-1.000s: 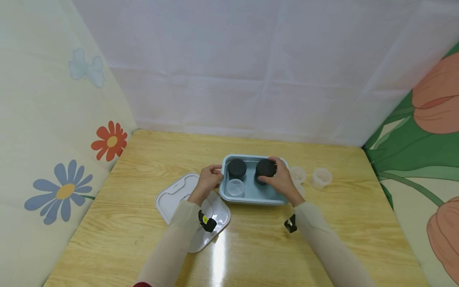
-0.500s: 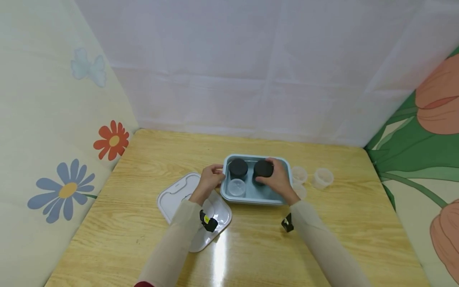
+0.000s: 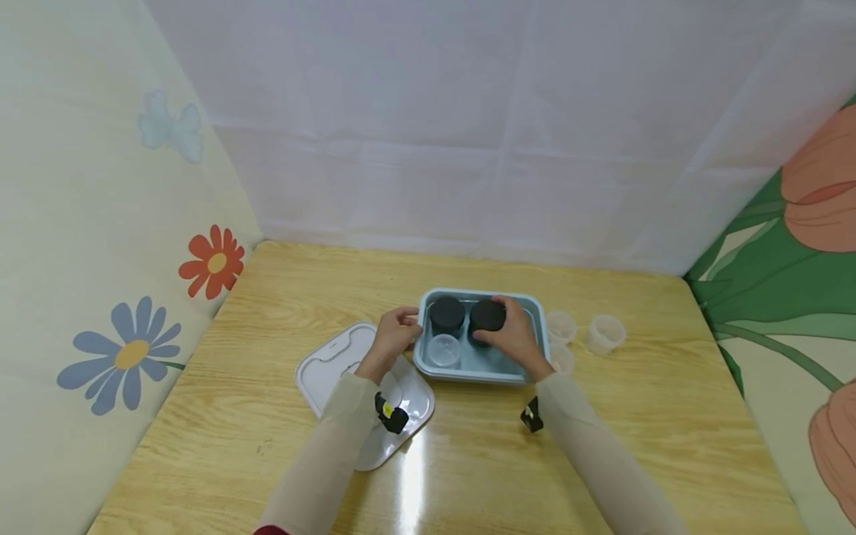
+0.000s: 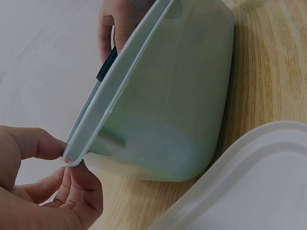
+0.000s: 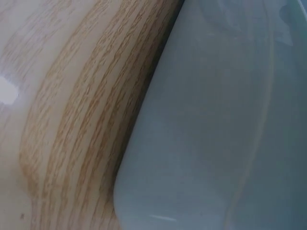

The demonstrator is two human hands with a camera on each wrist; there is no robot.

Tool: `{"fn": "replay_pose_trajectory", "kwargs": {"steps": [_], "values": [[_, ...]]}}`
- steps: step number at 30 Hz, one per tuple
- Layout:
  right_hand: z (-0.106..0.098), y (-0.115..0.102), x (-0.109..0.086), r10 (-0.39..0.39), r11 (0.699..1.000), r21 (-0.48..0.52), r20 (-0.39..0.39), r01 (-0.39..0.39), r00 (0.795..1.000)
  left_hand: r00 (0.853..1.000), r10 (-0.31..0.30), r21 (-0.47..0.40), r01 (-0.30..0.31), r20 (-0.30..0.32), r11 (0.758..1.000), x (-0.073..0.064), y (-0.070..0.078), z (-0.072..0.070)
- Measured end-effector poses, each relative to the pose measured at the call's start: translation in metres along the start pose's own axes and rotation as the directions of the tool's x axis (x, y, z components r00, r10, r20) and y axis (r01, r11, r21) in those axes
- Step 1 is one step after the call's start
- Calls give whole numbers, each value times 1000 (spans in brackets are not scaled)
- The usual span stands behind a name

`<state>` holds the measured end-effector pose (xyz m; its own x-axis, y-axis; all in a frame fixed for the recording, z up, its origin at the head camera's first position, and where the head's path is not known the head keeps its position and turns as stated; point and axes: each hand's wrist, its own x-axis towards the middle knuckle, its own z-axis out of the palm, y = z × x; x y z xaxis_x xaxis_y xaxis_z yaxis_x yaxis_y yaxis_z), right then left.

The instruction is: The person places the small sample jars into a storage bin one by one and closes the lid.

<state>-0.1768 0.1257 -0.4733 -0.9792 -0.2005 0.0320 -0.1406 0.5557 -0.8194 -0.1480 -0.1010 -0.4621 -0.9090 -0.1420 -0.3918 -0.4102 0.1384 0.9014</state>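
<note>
A light blue plastic bin (image 3: 478, 375) stands on the wooden table in the head view. My left hand (image 3: 390, 340) pinches its left rim between thumb and fingers; the left wrist view shows this rim (image 4: 103, 108) up close. Inside the bin, my right hand (image 3: 517, 336) grips a round container with a black top (image 3: 487, 315). Just left of it is a second black-topped round container (image 3: 446, 313), with a small clear plastic cup (image 3: 443, 351) in front. In the right wrist view the bin's outer wall (image 5: 192, 143) fills much of the frame, and the hand is hidden.
A white lid (image 3: 328, 371) lies on the table (image 3: 481, 461) at the bin's lower left, under my left forearm. Right of the bin are a clear cup (image 3: 606, 334) and other clear round pieces (image 3: 561, 327). A white sheet (image 3: 401, 148) hangs behind the table.
My right hand has shifted the black-topped container leftward within the bin, closer to the other one. My left hand has stayed on the rim.
</note>
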Motion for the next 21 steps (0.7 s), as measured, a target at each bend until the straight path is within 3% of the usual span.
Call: {"fn": "replay_pose_trajectory", "kwargs": {"steps": [10, 21], "values": [[3, -2, 0, 48, 999, 6, 25, -49, 999, 1000, 10, -10, -10, -2, 1000, 0, -1, 1], [7, -1, 3, 41, 999, -4, 25, -41, 999, 1000, 6, 2, -6, -6, 1000, 0, 0, 1]]}}
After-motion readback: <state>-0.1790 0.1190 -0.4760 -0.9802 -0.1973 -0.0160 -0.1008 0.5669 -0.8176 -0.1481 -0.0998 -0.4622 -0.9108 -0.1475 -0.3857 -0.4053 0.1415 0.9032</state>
